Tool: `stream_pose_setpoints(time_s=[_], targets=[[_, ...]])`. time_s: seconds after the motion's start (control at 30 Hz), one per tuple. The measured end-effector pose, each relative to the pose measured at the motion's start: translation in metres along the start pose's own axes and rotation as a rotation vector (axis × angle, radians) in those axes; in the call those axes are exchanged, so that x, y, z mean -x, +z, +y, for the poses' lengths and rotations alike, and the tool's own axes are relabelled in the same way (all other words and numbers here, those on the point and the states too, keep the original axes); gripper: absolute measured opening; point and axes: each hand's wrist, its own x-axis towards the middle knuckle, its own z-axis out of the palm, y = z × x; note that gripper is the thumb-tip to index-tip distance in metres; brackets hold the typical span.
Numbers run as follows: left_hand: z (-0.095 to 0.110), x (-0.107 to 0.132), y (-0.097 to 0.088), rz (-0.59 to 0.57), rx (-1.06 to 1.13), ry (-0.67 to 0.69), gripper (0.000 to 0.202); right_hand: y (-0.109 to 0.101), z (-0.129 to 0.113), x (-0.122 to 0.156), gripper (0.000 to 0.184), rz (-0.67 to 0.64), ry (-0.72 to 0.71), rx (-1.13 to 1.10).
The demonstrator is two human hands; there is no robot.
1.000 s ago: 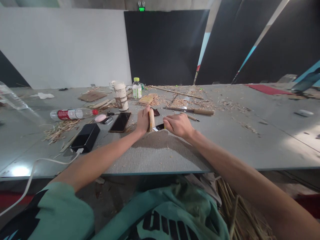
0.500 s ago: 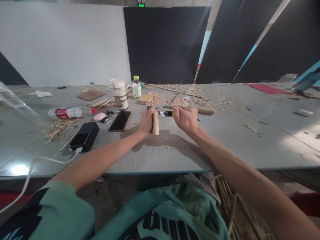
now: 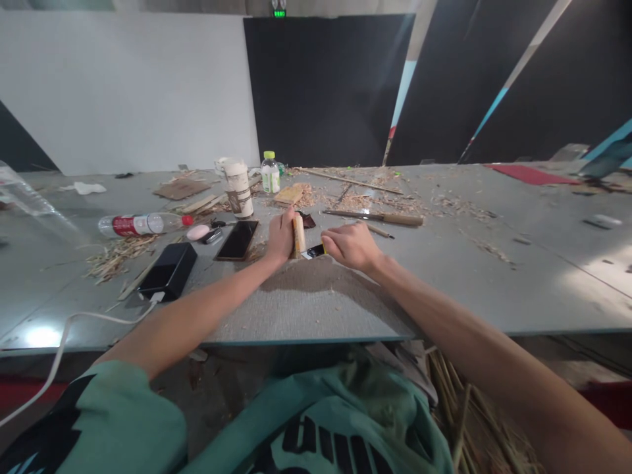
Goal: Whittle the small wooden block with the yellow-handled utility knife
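My left hand (image 3: 282,236) is closed around a short pale wood piece (image 3: 299,237), which it holds upright at the middle of the table. In my right hand (image 3: 351,245) is a utility knife (image 3: 316,251) with a black and yellow body. Its blade points left and sits at the lower end of the wood piece; whether it touches is hard to tell. Beyond my right hand lies a wooden-handled tool (image 3: 395,218) with a long narrow blade. A thin pencil-like stick (image 3: 379,230) lies just nearer. Behind the wood piece is a small dark object (image 3: 308,220).
Left of my hands lie a phone (image 3: 237,239), a black power bank (image 3: 168,271) with a white cable (image 3: 93,315), and a red-labelled bottle (image 3: 138,224). A paper cup (image 3: 239,189) and a green-capped bottle (image 3: 270,172) stand farther back. Wood shavings (image 3: 363,201) are strewn over the table (image 3: 464,283).
My right hand has moved nearer and slightly left, bringing the knife blade down to the wood's lower end. My left hand and the wood piece have shifted slightly left.
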Motion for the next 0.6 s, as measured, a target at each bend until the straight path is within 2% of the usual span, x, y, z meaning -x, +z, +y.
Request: stream_pose_setpoints(time_s=[0.27,0.5,0.6], targets=[[0.005,0.002,0.000,0.000,-0.011,-0.008,0.050,0.003,-0.001,0.001,0.057,-0.009,-0.037,0.026],[0.021,0.008,-0.001,-0.055,-0.064,0.010,0.052,0.004,0.001,0.004,0.060,0.229,-0.162,0.163],[0.025,0.010,-0.002,-0.096,-0.078,0.064,0.049,0.001,0.001,0.003,0.058,0.311,-0.104,0.189]])
